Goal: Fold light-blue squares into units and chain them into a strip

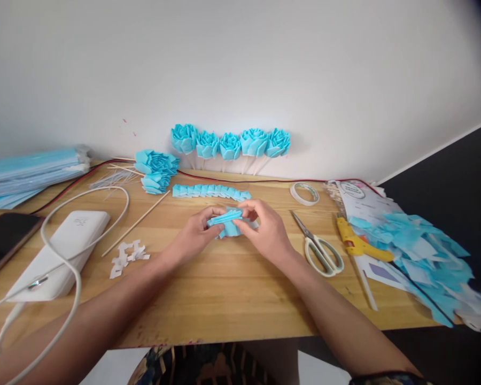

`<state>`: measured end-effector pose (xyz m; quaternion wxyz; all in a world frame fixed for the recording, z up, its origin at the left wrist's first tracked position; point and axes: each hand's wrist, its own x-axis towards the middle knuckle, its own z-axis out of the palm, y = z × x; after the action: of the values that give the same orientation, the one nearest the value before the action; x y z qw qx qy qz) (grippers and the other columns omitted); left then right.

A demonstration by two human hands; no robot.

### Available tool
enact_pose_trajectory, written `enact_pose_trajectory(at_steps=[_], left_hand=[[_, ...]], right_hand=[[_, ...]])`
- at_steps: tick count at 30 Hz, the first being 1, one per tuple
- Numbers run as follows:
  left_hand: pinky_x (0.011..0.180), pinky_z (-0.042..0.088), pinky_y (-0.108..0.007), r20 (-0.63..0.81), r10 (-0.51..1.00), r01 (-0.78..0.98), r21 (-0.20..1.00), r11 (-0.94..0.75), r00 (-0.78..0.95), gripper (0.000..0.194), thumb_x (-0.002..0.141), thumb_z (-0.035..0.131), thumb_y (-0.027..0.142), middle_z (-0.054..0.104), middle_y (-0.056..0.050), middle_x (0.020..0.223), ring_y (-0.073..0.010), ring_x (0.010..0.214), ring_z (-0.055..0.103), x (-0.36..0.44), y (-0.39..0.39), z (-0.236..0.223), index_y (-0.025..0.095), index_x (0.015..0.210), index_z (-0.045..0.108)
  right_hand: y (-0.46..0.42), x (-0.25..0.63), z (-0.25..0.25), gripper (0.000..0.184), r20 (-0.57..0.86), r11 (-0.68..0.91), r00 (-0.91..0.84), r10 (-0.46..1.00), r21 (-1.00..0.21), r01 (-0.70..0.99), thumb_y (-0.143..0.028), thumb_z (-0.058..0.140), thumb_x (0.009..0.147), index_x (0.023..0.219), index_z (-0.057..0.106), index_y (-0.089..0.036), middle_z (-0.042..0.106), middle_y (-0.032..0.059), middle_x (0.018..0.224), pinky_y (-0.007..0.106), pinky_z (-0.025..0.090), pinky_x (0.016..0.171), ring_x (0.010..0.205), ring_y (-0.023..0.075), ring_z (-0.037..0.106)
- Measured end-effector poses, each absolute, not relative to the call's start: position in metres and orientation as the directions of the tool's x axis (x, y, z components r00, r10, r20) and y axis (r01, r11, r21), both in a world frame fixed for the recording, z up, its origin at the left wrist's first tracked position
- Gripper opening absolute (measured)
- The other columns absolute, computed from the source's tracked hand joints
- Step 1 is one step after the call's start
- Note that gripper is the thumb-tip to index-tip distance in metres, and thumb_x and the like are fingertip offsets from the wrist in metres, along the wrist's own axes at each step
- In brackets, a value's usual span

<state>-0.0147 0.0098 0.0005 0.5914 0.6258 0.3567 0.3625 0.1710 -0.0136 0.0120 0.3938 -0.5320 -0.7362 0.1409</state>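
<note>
Both hands meet over the middle of the table around a small stack of light blue folded sheets (229, 218), paper or thin fabric. My left hand (197, 231) pinches its left end between thumb and fingers. At the right end, my right hand (263, 229) grips it the same way. Part of the stack is hidden behind the fingers. Just beyond lies a row of overlapping blue folded petals (210, 191). A thin wooden stick (136, 223) rests left of my left hand, and scissors (319, 248) lie right of my right hand.
Several blue flowers on sticks (229, 145) lean against the wall; more flowers (156, 168) lie left of them. A white power bank (62, 254), cable and phone (8, 240) occupy the left. Tape (304, 193), a yellow glue gun (358, 240) and blue scraps (420, 251) sit right.
</note>
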Motion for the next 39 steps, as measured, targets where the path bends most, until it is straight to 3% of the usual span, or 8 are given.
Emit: enact_pose_trajectory(at_steps=[3, 6, 8, 11, 17, 23, 29, 39], left_hand=[[0.072, 0.046, -0.027, 0.080, 0.854, -0.015, 0.996, -0.084, 0.514, 0.017, 0.083, 0.057, 0.028, 0.062, -0.001, 0.082, -0.0136, 0.072, 0.058, -0.016, 0.009, 0.000, 0.016, 0.096, 0.056], [0.074, 0.046, -0.026, 0.114, 0.834, -0.005, 0.991, -0.133, 0.540, 0.019, 0.085, 0.055, 0.027, 0.063, -0.003, 0.094, -0.0145, 0.081, 0.059, -0.017, 0.007, 0.002, 0.018, 0.101, 0.054], [0.070, 0.046, -0.026, 0.084, 0.845, 0.076, 0.986, -0.146, 0.528, 0.022, 0.084, 0.055, 0.027, 0.063, -0.004, 0.099, -0.0146, 0.080, 0.059, -0.016, 0.005, 0.004, 0.018, 0.104, 0.053], [0.069, 0.046, -0.027, 0.036, 0.877, 0.189, 0.971, -0.144, 0.480, 0.029, 0.081, 0.060, 0.030, 0.065, -0.005, 0.100, -0.0161, 0.080, 0.061, -0.014, 0.005, 0.004, 0.018, 0.106, 0.054], [0.082, 0.047, -0.033, 0.072, 0.921, 0.170, 0.975, -0.147, 0.382, 0.037, 0.072, 0.069, 0.032, 0.067, -0.010, 0.110, -0.0254, 0.104, 0.061, -0.014, 0.010, -0.002, 0.017, 0.104, 0.063], [0.065, 0.044, -0.026, 0.063, 0.925, 0.188, 0.972, -0.143, 0.376, 0.020, 0.077, 0.064, 0.035, 0.071, -0.002, 0.074, -0.0189, 0.071, 0.061, -0.020, 0.012, 0.002, 0.017, 0.078, 0.072], [0.063, 0.041, -0.024, 0.048, 0.989, -0.034, 0.998, -0.044, 0.141, 0.027, 0.074, 0.068, 0.039, 0.067, -0.002, 0.075, -0.0136, 0.067, 0.055, -0.028, 0.023, 0.001, 0.014, 0.083, 0.070], [0.065, 0.042, -0.025, -0.021, 0.995, -0.166, 0.985, 0.036, 0.095, 0.030, 0.070, 0.072, 0.042, 0.063, -0.001, 0.070, -0.0116, 0.063, 0.052, -0.028, 0.024, 0.000, 0.013, 0.079, 0.067]], right_hand=[[-0.011, 0.175, 0.012, 0.050, 0.326, 0.346, -0.134, 0.936, -0.778, 0.525, -0.027, 0.067, 0.076, 0.125, 0.053, -0.023, 0.063, 0.0062, 0.106, 0.030, 0.049, 0.077, 0.094, 0.0189, 0.060], [-0.010, 0.177, 0.012, 0.036, 0.097, 0.183, -0.238, 0.966, -0.912, 0.367, -0.034, 0.061, 0.081, 0.115, 0.061, -0.020, 0.066, 0.0047, 0.098, 0.027, 0.049, 0.069, 0.082, 0.0165, 0.061], [-0.010, 0.177, 0.011, 0.025, 0.046, 0.132, -0.235, 0.971, -0.923, 0.362, -0.036, 0.059, 0.082, 0.098, 0.066, -0.018, 0.065, 0.0017, 0.082, 0.026, 0.046, 0.064, 0.070, 0.0140, 0.058], [-0.012, 0.174, 0.011, 0.019, 0.077, 0.140, -0.166, 0.983, -0.901, 0.411, -0.032, 0.060, 0.081, 0.090, 0.067, -0.017, 0.062, -0.0003, 0.073, 0.025, 0.043, 0.061, 0.064, 0.0125, 0.055], [-0.017, 0.166, 0.017, 0.012, 0.129, 0.174, -0.126, 0.983, -0.869, 0.464, -0.028, 0.062, 0.078, 0.085, 0.066, -0.018, 0.059, -0.0022, 0.067, 0.022, 0.040, 0.056, 0.059, 0.0106, 0.050], [-0.012, 0.177, 0.019, 0.015, 0.166, 0.213, -0.140, 0.976, -0.857, 0.469, -0.031, 0.060, 0.081, 0.085, 0.067, -0.018, 0.062, -0.0007, 0.070, 0.023, 0.042, 0.059, 0.063, 0.0115, 0.054], [0.004, 0.207, 0.021, 0.018, 0.286, 0.218, 0.060, 0.956, -0.837, 0.503, -0.032, 0.058, 0.082, 0.087, 0.068, -0.017, 0.069, 0.0022, 0.081, 0.024, 0.045, 0.064, 0.071, 0.0143, 0.060], [0.006, 0.214, 0.016, 0.015, 0.284, 0.264, -0.115, 0.952, -0.570, 0.778, -0.031, 0.056, 0.085, 0.084, 0.067, -0.021, 0.070, 0.0012, 0.082, 0.026, 0.041, 0.065, 0.073, 0.0156, 0.060]])
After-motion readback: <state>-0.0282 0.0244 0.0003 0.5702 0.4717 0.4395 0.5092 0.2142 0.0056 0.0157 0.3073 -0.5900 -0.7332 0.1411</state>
